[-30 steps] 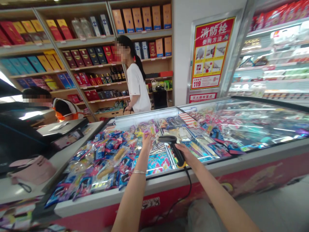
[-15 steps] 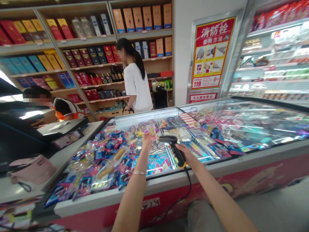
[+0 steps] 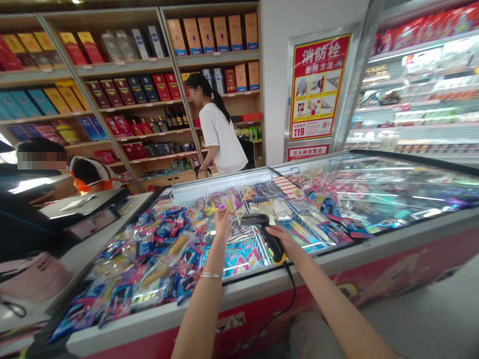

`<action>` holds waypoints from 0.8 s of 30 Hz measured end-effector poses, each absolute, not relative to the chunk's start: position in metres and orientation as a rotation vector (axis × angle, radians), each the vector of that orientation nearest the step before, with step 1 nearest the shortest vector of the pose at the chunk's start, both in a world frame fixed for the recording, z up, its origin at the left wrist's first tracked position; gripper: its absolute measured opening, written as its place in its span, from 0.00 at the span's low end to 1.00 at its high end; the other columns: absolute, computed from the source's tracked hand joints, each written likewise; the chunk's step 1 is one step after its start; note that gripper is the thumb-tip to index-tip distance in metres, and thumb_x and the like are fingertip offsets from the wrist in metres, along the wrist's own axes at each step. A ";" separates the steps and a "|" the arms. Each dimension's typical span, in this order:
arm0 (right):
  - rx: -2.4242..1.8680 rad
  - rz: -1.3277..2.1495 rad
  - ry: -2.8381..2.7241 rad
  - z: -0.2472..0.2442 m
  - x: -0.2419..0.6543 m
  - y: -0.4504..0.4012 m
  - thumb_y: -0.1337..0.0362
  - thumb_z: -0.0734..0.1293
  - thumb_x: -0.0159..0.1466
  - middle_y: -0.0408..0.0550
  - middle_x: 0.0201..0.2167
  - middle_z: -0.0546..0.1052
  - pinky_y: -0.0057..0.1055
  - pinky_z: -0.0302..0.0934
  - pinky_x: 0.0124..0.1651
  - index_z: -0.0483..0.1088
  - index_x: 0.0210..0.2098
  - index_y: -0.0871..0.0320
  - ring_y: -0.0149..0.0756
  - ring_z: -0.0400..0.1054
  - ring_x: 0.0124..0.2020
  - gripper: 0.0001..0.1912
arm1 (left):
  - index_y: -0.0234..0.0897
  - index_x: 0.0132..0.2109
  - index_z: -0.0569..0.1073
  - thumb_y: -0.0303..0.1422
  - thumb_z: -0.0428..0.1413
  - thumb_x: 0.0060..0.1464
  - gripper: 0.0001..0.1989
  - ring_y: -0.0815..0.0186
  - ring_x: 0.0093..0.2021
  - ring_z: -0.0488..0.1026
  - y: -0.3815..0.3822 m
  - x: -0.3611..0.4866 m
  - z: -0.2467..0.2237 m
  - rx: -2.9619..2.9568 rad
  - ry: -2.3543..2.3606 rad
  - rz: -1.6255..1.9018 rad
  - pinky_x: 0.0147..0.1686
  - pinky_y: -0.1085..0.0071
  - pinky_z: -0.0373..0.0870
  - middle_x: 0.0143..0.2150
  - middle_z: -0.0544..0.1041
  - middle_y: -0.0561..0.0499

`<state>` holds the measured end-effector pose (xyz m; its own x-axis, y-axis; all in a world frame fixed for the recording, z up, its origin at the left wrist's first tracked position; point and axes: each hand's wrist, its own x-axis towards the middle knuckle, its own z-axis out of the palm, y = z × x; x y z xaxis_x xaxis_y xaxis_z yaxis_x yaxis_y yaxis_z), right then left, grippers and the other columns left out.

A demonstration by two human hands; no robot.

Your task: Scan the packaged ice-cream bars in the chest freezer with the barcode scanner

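My left hand (image 3: pixel 223 223) is raised over the freezer's glass top, pinching a small shiny pink-and-yellow packet (image 3: pixel 229 204) between its fingers. My right hand (image 3: pixel 283 240) grips a black corded handheld barcode scanner (image 3: pixel 265 230) with a yellow base. The scanner's head points left, toward the packet, with a small gap between them. A black cable (image 3: pixel 286 299) hangs from the scanner over the front of the chest freezer (image 3: pixel 258 294). Beneath the glass lie heaps of colourful wrapped ice-cream packets (image 3: pixel 160 264).
A person in a white T-shirt (image 3: pixel 220 134) stands beyond the freezer before shelves of boxed liquor (image 3: pixel 213 35). Another person (image 3: pixel 41 159) sits behind the checkout counter (image 3: pixel 86 234) at left. A refrigerated display (image 3: pixel 422 94) and red fire-hydrant sign (image 3: pixel 317 87) stand right.
The whole view has shifted slightly left as my head turned. The person in white has moved right and turned away. Both my hands still hold the same things.
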<state>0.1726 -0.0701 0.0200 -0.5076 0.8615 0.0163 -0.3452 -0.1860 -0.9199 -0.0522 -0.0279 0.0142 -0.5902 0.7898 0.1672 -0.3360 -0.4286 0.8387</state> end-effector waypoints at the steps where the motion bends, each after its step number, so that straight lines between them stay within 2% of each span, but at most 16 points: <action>1: -0.681 1.800 -1.210 0.019 0.173 -0.069 0.55 0.72 0.52 0.48 0.19 0.76 0.23 0.62 0.20 0.75 0.28 0.63 0.29 0.67 0.16 0.16 | 0.38 0.32 0.61 0.40 0.65 0.34 0.22 0.72 0.23 0.71 -0.028 -0.052 0.014 0.717 1.035 2.065 0.25 0.75 0.66 0.24 0.71 0.58; 24: -0.682 1.775 -1.184 0.016 0.174 -0.068 0.55 0.72 0.53 0.47 0.19 0.75 0.23 0.60 0.21 0.73 0.27 0.62 0.29 0.67 0.17 0.15 | 0.38 0.31 0.63 0.37 0.65 0.36 0.19 0.71 0.27 0.71 -0.024 -0.051 0.011 0.711 0.966 2.116 0.31 0.71 0.67 0.25 0.72 0.57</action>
